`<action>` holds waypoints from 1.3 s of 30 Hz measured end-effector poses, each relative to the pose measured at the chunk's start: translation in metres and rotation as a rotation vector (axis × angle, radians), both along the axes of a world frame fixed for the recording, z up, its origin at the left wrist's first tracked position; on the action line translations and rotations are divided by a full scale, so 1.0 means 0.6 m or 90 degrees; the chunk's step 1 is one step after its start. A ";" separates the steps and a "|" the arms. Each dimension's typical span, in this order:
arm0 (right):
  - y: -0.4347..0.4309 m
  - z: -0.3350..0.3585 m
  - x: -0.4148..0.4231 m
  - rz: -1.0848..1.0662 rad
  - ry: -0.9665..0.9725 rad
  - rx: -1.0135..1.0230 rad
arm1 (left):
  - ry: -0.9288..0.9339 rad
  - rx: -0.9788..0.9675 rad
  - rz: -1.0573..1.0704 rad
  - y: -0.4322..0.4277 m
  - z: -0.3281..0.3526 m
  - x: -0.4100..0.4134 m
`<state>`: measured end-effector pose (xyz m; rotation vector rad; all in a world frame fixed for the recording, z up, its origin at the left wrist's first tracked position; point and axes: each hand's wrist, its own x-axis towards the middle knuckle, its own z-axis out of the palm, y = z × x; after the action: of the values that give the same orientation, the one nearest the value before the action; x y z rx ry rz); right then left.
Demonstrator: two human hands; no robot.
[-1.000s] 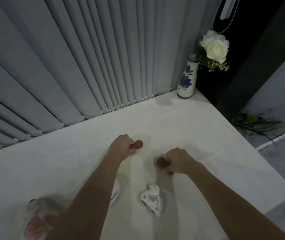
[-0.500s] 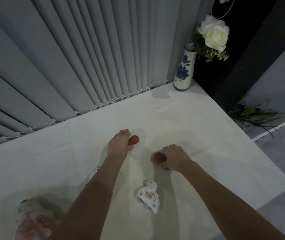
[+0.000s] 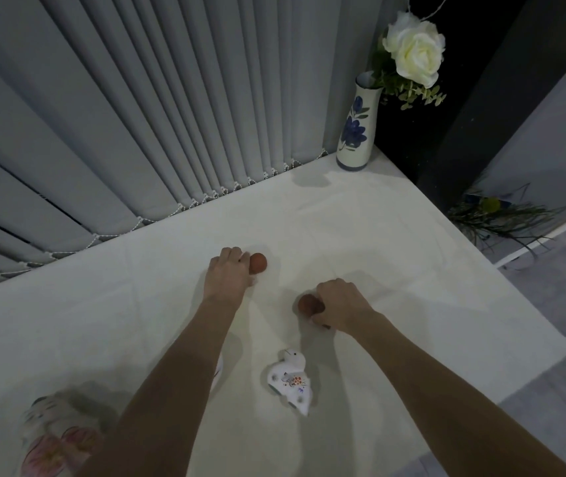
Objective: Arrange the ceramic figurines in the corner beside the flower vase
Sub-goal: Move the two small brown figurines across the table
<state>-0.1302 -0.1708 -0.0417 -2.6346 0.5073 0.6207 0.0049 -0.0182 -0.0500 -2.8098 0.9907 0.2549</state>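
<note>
A person's two bare hands work at the middle of a white-covered counter (image 3: 395, 235) under dim light. No brand, label or writing can be read on anything in view. The left hand (image 3: 228, 275) lies palm down, its grip curled against a small reddish-brown figurine (image 3: 258, 263) that shows at the hand's 2 o'clock; whether the fingers actually clasp it cannot be told. The right hand (image 3: 341, 304) is pressed closed around a second reddish-brown figurine (image 3: 308, 304), whose rounded end pokes out at the hand's 9 o'clock. A white painted figurine (image 3: 291, 380) with red and blue markings lies on the cloth at 6 o'clock from the right hand, between the two forearms, touched by neither. The flower vase (image 3: 355, 129), white with a blue flower motif, stands upright in the counter's far corner at 1 o'clock, holding a white rose (image 3: 414, 49), well apart from all three figurines. Grey vertical blinds (image 3: 137, 115) hang along the counter's far edge. A blurred floral object (image 3: 54, 438) sits at 8 o'clock.
</note>
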 end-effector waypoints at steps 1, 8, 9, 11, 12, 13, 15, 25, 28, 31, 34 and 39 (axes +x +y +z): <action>0.000 0.000 0.000 0.001 -0.001 0.000 | -0.014 0.017 -0.011 -0.002 0.002 0.003; -0.005 0.005 -0.006 -0.045 -0.031 0.061 | 0.017 0.073 -0.041 -0.017 0.027 0.013; -0.009 0.010 -0.009 -0.061 -0.044 0.077 | 0.053 0.030 -0.015 -0.017 0.032 0.011; -0.026 0.018 -0.017 -0.119 -0.078 0.139 | 0.148 -0.127 0.061 -0.016 0.040 -0.001; -0.038 0.021 -0.023 -0.154 -0.097 0.183 | 0.206 -0.214 0.100 -0.017 0.044 -0.012; -0.050 0.024 -0.029 -0.183 -0.115 0.224 | 0.271 -0.292 0.130 -0.018 0.046 -0.024; -0.077 0.027 -0.042 -0.216 -0.150 0.269 | 0.403 -0.426 0.172 -0.027 0.048 -0.054; -0.169 0.011 -0.079 -0.189 -0.217 0.292 | 0.497 -0.634 0.266 -0.122 0.004 -0.182; -0.177 0.003 -0.087 -0.177 -0.249 0.292 | 0.467 -0.643 0.266 -0.137 -0.007 -0.203; -0.179 -0.005 -0.093 -0.173 -0.273 0.295 | 0.429 -0.627 0.238 -0.145 -0.012 -0.215; -0.179 -0.018 -0.097 -0.179 -0.305 0.285 | 0.398 -0.604 0.226 -0.148 -0.014 -0.218; -0.173 -0.033 -0.095 -0.215 -0.327 0.337 | 0.393 -0.604 0.219 -0.153 -0.009 -0.219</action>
<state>-0.1872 -0.2745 -0.0616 -2.0284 0.5201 -0.0396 -0.1265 -0.1101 -0.0556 -3.9066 0.8466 0.9641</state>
